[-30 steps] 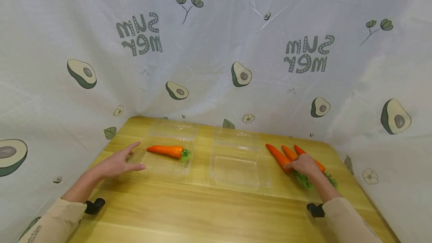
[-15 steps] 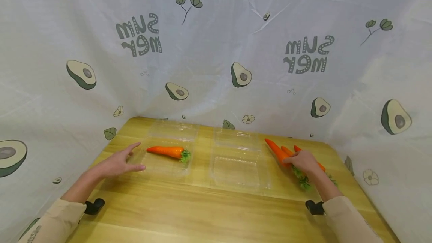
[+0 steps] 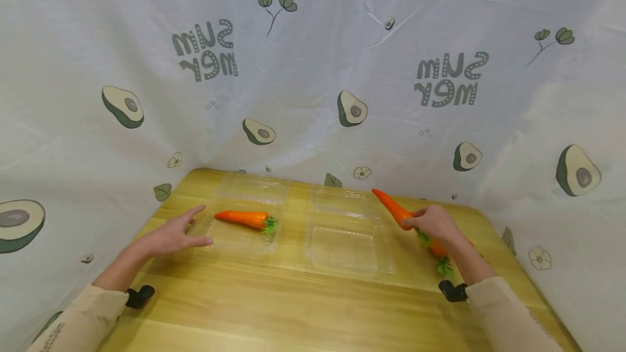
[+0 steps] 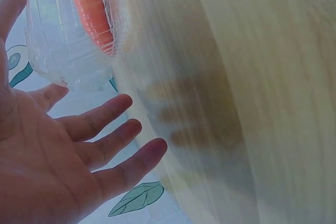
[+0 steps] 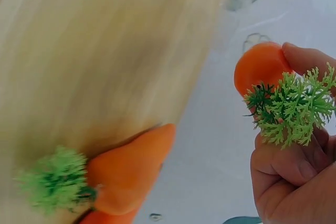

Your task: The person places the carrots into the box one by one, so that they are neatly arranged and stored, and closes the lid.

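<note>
In the head view, my right hand (image 3: pixel 435 225) pinches a carrot (image 3: pixel 391 208) near its leafy end, with the tip pointing away and to the left. The right wrist view shows this held carrot (image 5: pixel 261 69) end-on, its green fronds hanging over the fingers. Below it lies another carrot (image 5: pixel 128 171), with part of one more under it. At the left, my left hand (image 3: pixel 172 234) has its fingers spread beside a clear plastic box (image 3: pixel 239 243). Inside that box lies a carrot (image 3: pixel 243 218). The left wrist view shows the left hand (image 4: pixel 68 156) holding nothing.
A second clear plastic box (image 3: pixel 342 249) stands mid-table, its lid (image 3: pixel 342 200) folded back. The left box's lid (image 3: pixel 251 186) also lies back. A printed curtain (image 3: pixel 303 69) surrounds the wooden table (image 3: pixel 293 308) at the back and sides.
The right hand has lifted one carrot away from the group at the right, moving it up and leftward. The left hand keeps its place beside the left box.
</note>
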A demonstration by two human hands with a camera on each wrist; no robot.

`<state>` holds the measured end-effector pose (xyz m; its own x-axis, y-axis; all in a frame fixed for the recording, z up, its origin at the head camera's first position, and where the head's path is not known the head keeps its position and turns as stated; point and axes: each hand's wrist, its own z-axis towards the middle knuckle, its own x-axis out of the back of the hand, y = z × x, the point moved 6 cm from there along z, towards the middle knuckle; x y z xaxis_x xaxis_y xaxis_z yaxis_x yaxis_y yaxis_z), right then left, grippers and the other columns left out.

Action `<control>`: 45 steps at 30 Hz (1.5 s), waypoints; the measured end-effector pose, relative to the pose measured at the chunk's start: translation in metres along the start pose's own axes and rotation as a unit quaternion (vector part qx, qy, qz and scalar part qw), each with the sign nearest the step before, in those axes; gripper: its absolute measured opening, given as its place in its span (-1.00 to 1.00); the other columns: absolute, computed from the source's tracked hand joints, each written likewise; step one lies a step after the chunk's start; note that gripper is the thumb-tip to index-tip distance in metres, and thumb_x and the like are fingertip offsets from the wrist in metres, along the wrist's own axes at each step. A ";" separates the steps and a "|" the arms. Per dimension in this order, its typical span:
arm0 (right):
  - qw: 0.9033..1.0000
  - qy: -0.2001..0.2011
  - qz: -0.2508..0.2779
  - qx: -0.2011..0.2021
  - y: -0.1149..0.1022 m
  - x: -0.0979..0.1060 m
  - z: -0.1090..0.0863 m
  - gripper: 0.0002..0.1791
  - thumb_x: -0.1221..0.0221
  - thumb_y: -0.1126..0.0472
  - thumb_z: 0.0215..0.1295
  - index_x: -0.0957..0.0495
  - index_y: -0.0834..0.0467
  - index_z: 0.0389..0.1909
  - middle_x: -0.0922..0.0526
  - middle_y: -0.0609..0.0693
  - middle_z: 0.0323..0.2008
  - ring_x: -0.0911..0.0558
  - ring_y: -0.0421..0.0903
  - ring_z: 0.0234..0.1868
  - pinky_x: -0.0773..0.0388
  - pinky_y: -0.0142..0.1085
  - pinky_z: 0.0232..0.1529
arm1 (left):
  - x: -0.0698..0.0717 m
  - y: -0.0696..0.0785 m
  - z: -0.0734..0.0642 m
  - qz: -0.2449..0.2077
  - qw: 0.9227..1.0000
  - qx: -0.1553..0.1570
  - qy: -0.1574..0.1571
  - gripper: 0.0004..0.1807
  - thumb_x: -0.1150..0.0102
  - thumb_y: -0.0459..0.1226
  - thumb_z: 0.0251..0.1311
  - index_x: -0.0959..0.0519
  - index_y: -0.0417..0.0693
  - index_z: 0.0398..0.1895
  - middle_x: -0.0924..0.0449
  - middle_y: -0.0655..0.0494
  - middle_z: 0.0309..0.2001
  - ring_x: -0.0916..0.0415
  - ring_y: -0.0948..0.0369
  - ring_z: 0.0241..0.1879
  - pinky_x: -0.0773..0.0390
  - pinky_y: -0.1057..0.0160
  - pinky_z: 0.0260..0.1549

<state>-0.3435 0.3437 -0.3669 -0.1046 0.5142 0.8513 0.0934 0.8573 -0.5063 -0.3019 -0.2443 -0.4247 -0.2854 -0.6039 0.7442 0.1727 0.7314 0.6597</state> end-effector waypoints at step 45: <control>0.990 -0.066 0.008 0.124 -0.156 -0.036 0.010 -0.48 -0.45 0.02 0.08 -0.70 0.24 0.02 -0.68 0.14 -0.03 -0.53 0.04 -0.13 -0.43 -0.22 -0.19 | 0.000 0.000 -0.002 -0.008 1.000 0.004 0.006 0.11 -0.31 0.11 0.24 0.10 -0.20 0.61 -0.15 -0.62 0.39 -0.17 -0.43 0.39 -0.33 -0.40 0.20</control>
<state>-0.3638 0.1919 -0.3200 -0.2361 0.5133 0.8251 -0.1487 0.8200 -0.5527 -0.2998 -0.2449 -0.4240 -0.2761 -0.6194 0.7349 0.1603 0.7243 0.6706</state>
